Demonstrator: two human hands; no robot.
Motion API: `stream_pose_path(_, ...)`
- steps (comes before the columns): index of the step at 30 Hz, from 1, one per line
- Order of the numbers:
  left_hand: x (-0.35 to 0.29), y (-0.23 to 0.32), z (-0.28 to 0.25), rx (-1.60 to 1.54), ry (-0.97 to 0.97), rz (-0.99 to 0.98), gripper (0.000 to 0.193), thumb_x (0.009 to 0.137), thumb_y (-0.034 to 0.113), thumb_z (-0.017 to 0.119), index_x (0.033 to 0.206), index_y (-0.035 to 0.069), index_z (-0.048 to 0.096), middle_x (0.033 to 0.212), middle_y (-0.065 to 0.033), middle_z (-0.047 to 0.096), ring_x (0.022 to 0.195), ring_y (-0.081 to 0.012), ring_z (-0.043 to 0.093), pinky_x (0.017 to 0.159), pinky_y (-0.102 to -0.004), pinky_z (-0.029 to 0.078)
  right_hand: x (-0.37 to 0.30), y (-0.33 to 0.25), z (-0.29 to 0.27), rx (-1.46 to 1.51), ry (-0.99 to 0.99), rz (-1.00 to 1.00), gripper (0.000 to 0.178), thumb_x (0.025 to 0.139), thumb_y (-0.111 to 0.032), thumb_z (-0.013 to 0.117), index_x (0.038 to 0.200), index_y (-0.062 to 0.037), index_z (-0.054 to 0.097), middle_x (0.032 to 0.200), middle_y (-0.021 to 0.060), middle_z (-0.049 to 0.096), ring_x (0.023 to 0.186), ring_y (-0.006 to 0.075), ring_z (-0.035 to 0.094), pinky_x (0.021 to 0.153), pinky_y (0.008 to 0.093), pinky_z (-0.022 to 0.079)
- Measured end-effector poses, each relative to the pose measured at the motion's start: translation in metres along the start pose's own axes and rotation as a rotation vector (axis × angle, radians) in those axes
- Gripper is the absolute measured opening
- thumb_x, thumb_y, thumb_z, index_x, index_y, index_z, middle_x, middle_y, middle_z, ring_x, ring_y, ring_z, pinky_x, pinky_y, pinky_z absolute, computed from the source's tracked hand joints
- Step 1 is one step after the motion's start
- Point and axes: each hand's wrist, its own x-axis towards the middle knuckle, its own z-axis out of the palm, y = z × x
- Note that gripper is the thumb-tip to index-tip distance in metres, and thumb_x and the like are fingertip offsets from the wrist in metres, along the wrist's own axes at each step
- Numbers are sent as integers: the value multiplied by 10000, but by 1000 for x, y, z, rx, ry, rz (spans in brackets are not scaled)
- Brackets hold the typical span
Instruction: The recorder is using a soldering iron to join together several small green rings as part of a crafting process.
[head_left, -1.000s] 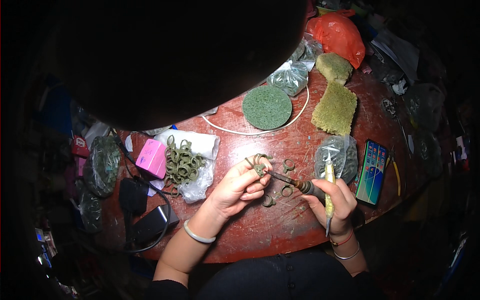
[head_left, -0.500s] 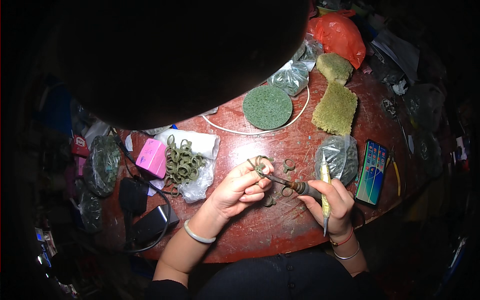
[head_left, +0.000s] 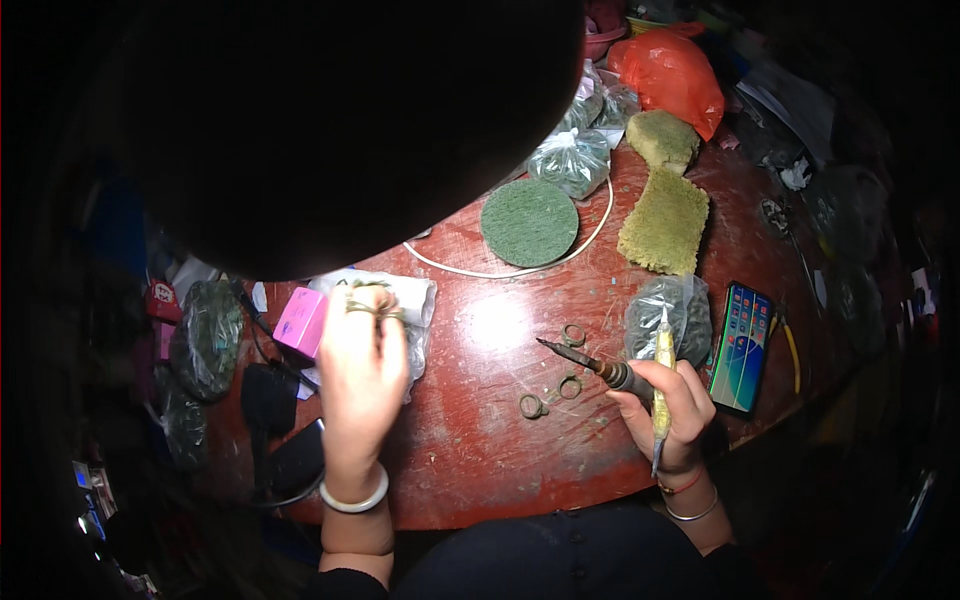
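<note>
My left hand (head_left: 365,365) reaches over the pile of green rings on a white plastic bag (head_left: 412,295). Its fingers close around green rings (head_left: 374,303), which show at the fingertips; the hand hides most of the pile. In my right hand (head_left: 672,408) is an iron with a dark pointed tip (head_left: 590,362), resembling a soldering iron, aimed left. The same hand also keeps a slim yellow-handled pointed tool (head_left: 664,375) upright between its fingers. Three loose green rings lie near the iron: one ring (head_left: 573,335) above its tip, another ring (head_left: 570,387) and a further ring (head_left: 532,406) below.
Beyond lie a round green pad (head_left: 530,222), a white cable (head_left: 470,272) and two yellowish sponges (head_left: 664,220). A clear bag (head_left: 660,310) and a phone (head_left: 742,345) sit to the right. A pink block (head_left: 300,322) stands left. A large dark shape blocks the upper left.
My left hand has moved left from the iron's tip to the ring pile. The right hand stays nearly in place, with the iron's tip now free of the ring.
</note>
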Motion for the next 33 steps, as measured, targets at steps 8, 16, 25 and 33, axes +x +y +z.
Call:
stream_pose_path(8, -4, -4, -36, 337, 8, 80, 129, 909, 88, 677, 968, -26, 666, 1045, -181, 637, 933, -386, 622, 843, -457, 503, 1, 2, 1, -9, 43, -10, 329, 777, -91, 858, 1028, 21, 676, 853, 115, 657, 684, 255, 616, 605, 331, 514)
stream_pose_path(16, -2, 0, -43, 312, 133, -104, 350, 999, 172, 598, 744, -50, 692, 985, -149, 719, 917, -318, 659, 838, -407, 511, 0, 2, 2, 0, 60, 6, 317, 795, -107, 846, 1025, 22, 669, 843, 127, 656, 691, 265, 612, 621, 329, 501)
stream_pose_path(25, -5, -7, -45, 277, 71, -82, 293, 942, 185, 681, 765, -47, 709, 1092, -178, 701, 1008, -342, 641, 881, -424, 495, -1, 3, 3, 4, 63, 3, 310, 800, -117, 845, 1028, 10, 678, 836, 118, 657, 679, 253, 612, 609, 324, 500)
stream_pose_path(33, -3, 15, -33, 151, 223, -47, 224, 813, 104, 813, 824, 2, 614, 859, -130, 545, 805, -321, 570, 773, -417, 472, 1, 3, 3, -10, 49, -26, 342, 760, -88, 873, 1027, 16, 686, 864, 104, 668, 677, 248, 633, 584, 332, 531)
